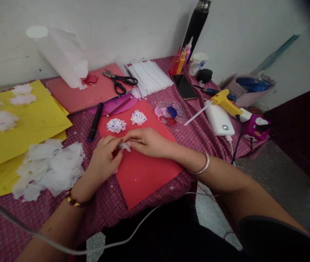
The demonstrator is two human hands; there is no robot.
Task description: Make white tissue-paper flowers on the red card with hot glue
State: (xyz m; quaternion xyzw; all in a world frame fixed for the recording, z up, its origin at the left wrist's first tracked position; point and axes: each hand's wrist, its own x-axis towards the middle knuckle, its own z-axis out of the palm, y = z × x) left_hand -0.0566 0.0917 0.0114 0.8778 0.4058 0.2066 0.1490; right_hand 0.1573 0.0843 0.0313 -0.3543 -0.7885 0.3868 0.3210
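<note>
Over a red sheet of paper, my left hand and my right hand meet at the fingertips. Between them they pinch a small crumpled piece of white tissue paper, mostly covered by the fingers. Just beyond my hands, two white tissue-paper flowers speckled with blue, one flower at left and another flower at right, lie on the red sheet. A heap of cut tissue-paper pieces lies to the left of my left hand. A dark marker rests beside the red sheet.
Yellow sheets with pale tissue flowers lie at left. Scissors, white strips and a tissue roll are at the back. A paint palette, phone, yellow glue gun and white power bank stand right. A cable crosses the foreground.
</note>
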